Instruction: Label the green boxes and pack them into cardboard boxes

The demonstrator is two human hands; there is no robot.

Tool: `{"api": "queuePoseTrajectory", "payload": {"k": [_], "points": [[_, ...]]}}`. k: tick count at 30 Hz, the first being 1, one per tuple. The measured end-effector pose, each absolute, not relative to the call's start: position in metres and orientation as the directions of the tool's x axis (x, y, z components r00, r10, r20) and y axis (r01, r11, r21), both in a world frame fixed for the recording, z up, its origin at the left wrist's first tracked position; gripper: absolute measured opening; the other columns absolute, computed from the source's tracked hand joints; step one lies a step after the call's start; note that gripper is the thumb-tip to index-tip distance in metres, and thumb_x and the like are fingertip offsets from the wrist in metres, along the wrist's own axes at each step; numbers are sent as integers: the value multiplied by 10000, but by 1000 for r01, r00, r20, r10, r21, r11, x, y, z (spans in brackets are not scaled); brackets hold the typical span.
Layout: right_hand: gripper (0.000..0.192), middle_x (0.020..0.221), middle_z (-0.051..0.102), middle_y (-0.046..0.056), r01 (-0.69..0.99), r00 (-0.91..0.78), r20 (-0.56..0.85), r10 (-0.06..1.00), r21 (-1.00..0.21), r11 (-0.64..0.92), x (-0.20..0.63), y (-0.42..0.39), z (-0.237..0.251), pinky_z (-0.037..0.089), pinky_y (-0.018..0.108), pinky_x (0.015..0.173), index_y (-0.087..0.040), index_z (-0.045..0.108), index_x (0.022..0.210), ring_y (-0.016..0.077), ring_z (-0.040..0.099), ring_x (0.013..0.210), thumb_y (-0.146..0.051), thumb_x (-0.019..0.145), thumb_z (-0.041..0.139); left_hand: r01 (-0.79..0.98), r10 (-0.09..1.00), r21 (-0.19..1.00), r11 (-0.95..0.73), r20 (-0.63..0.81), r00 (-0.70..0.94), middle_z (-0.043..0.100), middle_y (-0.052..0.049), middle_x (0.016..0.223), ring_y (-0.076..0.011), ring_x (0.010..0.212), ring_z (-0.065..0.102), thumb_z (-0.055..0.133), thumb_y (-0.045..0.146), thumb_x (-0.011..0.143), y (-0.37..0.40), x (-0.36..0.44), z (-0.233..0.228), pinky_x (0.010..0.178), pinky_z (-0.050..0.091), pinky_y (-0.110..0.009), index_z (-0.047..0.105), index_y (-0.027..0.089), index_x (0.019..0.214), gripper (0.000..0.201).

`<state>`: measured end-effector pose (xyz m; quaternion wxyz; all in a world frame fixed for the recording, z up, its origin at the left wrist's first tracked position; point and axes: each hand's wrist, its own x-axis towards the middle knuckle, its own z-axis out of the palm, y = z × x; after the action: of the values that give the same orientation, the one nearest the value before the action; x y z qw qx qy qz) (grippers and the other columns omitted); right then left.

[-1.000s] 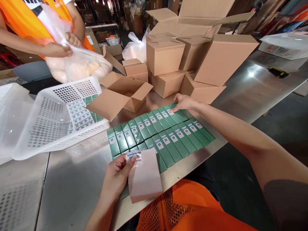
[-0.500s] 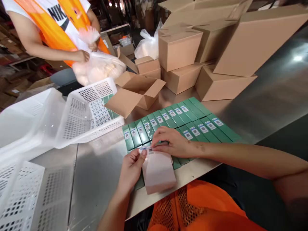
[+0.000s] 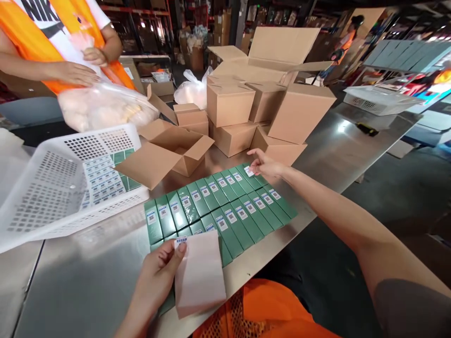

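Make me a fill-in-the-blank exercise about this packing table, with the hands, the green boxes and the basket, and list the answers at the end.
1. The left hand holds a pale sheet of sticker backing paper near the table's ____ edge.
2. The right hand presses a small white label onto a flat ____ box.
3. The white perforated plastic basket lies tipped on its ____.
4. The open brown cardboard carton stands ____ the green rows.

Missing words: near; green; side; behind

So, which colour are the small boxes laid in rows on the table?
Dark green boxes, each with a small white label; head view shows it.
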<state>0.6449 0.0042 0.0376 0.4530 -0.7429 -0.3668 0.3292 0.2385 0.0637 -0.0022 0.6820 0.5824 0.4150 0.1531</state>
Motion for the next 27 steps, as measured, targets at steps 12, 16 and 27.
{"api": "queuePoseTrajectory", "payload": {"k": [12,16,27], "points": [[546,656,634,-26,265,519,-317,793,-823,-503,648,20,28,445,220,517,-236,432,1033,142,589,604,-83,644,784,304,666,906,295,-423,615,692,-44,688,-189,630,601,767,678,672,70,238,-6,566,450,-239,697,170,751,519],[639,698,621,-22,343,579,-297,759,-756,-558,652,25,30,484,260,534,-238,462,1022,166,606,624,-157,551,886,285,667,917,280,-400,628,696,-42,703,-191,634,609,759,674,686,70,237,-9,574,450,-242,706,171,788,516],[448,904,652,25,652,264,163,951,-756,-51,528,11,38,486,369,828,-235,666,1061,208,621,838,-515,735,792,218,721,948,233,-319,616,645,-12,615,-129,533,514,740,693,688,65,244,2,535,374,-225,673,155,730,544]]}}
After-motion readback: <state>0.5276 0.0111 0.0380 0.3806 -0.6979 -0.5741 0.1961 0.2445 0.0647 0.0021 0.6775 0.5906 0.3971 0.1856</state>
